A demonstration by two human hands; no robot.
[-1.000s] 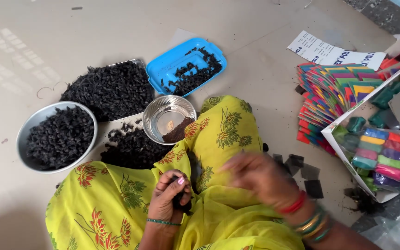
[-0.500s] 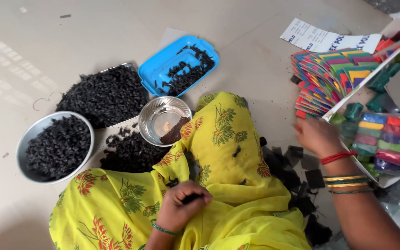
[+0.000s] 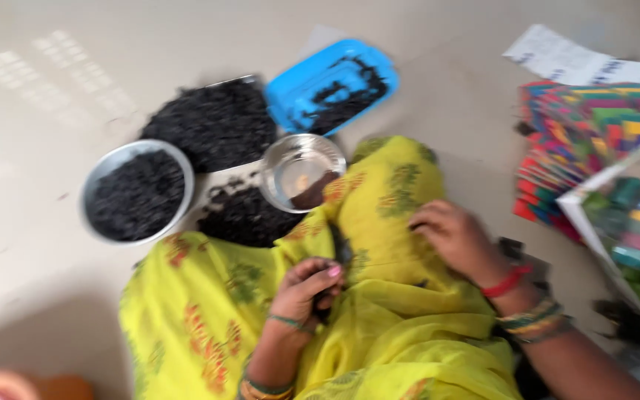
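- The left hand (image 3: 307,290) is curled in a narrow grip around something small and dark over the lap; the frame is blurred, so what the bit is cannot be told.
- The right hand (image 3: 453,235) lies on the yellow printed cloth (image 3: 379,222) over the knee, fingers bent loosely; whether that grip holds anything cannot be told.
- Far left of the hands stands a steel bowl (image 3: 136,191) full of black pieces, with a heaped dark pile (image 3: 216,124) just beyond it and a smaller loose heap (image 3: 244,216) on the floor against the cloth.
- A small steel dish (image 3: 299,172), nearly empty, sits between the piles and the knee; a blue tray (image 3: 333,83) with scattered black bits lies farther off.
- At right, a stack of bright striped packets (image 3: 579,133) lies beside a white-edged box (image 3: 624,222) of coloured items.
- Risk, as I judge it: the cloth hem touches the loose heap and the dish, so a shift of the knee could drag pieces about or tip the dish.
- The small bit could slip from the left hand and vanish into the folds.
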